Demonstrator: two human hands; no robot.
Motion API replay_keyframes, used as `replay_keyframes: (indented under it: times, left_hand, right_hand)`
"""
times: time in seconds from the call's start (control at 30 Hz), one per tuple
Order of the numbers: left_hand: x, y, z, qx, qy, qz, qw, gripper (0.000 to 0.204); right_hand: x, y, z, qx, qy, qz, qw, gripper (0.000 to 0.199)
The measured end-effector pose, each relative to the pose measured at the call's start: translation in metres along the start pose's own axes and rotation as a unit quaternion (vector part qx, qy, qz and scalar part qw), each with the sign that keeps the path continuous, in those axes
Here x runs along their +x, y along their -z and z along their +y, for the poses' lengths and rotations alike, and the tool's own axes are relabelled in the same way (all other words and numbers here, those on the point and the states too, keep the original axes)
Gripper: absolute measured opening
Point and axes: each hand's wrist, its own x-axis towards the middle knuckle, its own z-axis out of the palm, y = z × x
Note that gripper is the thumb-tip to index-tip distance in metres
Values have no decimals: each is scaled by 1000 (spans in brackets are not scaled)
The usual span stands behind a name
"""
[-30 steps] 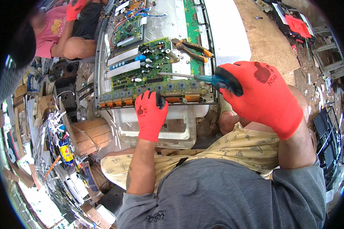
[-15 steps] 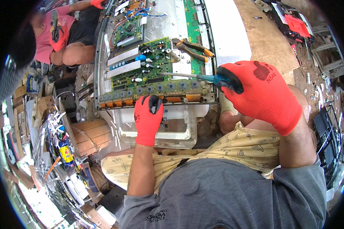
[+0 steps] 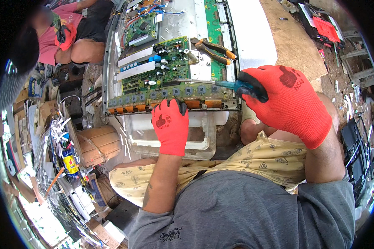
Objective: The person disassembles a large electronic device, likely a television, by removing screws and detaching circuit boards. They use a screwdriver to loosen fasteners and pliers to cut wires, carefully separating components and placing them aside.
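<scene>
In my right hand, wearing a red glove with dark fingertips, a screwdriver with a teal handle is gripped. Its thin shaft points left, over the near part of a green circuit board. My left hand, gloved alike, curls its fingers over the near edge of a large flat panel. They touch a narrow strip board with a row of dark square chips and orange film; the fingertips are partly hidden. Cutting pliers with orange and black handles lie on the panel's right side.
Across at the upper left sits another person with a red glove. A white plastic frame lies below the panel's near edge. Scrap and cables crowd the left, a wooden board lies right, with a black toolbox beyond.
My left hand has slid right along the panel's edge and turned its back upward. The screwdriver has barely moved. The other person's hand has left the panel's far left corner.
</scene>
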Motion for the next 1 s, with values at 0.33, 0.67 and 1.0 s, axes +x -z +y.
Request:
replay_keyframes:
  times: [0.33, 0.67, 1.0]
  left_hand:
    - [5, -2, -2, 20, -4, 3, 1000, 28]
    - [16, -10, -19, -104, -15, -42, 994, 28]
    - [7, -17, -27, -174, 0, 11, 985, 22]
  right_hand:
    - [1, 4, 1, 6, 4, -7, 1000, 32]
    - [2, 6, 0, -2, -10, -27, 1000, 31]
    - [-1, 5, 1, -8, -14, -12, 1000, 31]
